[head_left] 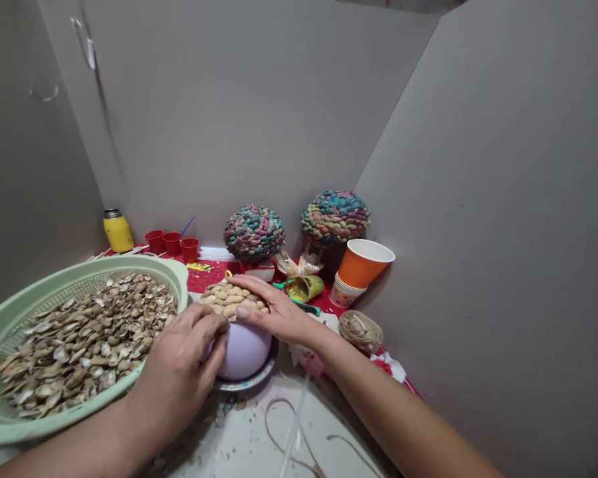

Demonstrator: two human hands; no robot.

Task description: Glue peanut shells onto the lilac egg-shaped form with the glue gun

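The balloon [246, 352] is held up by a bowl [248, 384] on the table [244, 438], just right of the basket [183, 282]. Its top is covered by nut shells [226, 299], set close together like a bumpy cap, and its smooth purple side is left bare below. It is touched by both hands. The right hand [279, 317] is laid over the far right part of the cap, with its fingers reached out and its thumb kept apart on the shells. The left hand [182, 348] is bent at the near left, with its fingertips brought close to its thumb by the edge of the cap. Whether a shell is pinched there cannot be told, as the tips are partly hidden.

The balloon is probably very light, so it could be rolled or tipped by a small push. Its skin is likely thin, stretchy and a bit slippery, and it could be popped by a sharp shell edge or a nail. The shells seem stiff but easy to crack, and some could be knocked off if they are rubbed hard. It is best held low, with open palms put on both bare sides, and the cap is best touched softly. The small yellow loop [228, 273] on top should not be tugged.
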